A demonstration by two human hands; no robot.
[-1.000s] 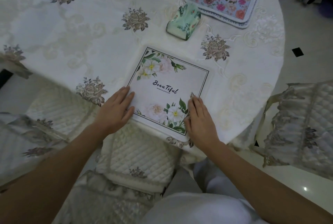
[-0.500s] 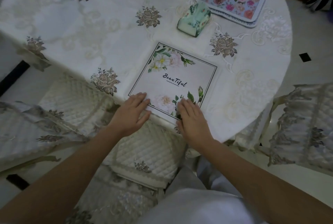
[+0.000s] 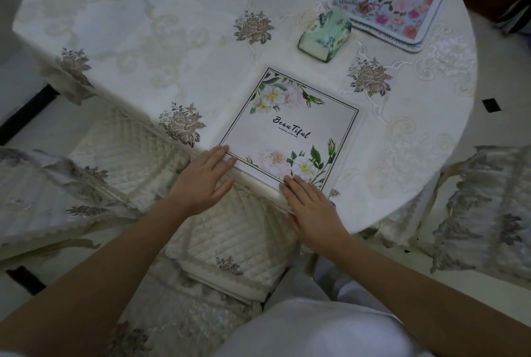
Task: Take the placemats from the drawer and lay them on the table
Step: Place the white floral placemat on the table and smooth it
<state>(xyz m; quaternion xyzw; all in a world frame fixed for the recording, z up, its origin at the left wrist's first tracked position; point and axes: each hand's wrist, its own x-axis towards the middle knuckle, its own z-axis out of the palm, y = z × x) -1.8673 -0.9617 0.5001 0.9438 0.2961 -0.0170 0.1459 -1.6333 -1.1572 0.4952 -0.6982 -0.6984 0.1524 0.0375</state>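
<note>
a person in white clothing (image 3: 316,328) stands at a round table, both bare forearms reaching forward. directly below the arms are two quilted cream chair seats, one (image 3: 235,241) under the hands and one (image 3: 120,150) to its left, and two lace-edged chair covers hang at the sides, one on the left (image 3: 43,198) and one on the right (image 3: 488,213). the two hands lie flat with fingers straight and gripping nothing. the left hand (image 3: 205,181) has its thumb spread and its fingertips resting on the near left corner of the white placemat (image 3: 296,127). the right hand (image 3: 311,204) has its fingertips on the mat's near right corner, its palm over the table's rim. that one white placemat, square, printed with white and pink flowers at two corners and the word "beautiful" in the middle, lies flat on the table (image 3: 416,184) just ahead of both hands, turned at a slant, its near edge along the rim. the cream tablecloth (image 3: 143,40) shows five grey-brown embroidered roses in full view. beyond the mat sits one green floral tissue box (image 3: 324,35), apart from it. farthest off, at the table's right edge, lies a pink-flowered placemat (image 3: 388,0) with the rim of a second one showing beneath it.
</note>
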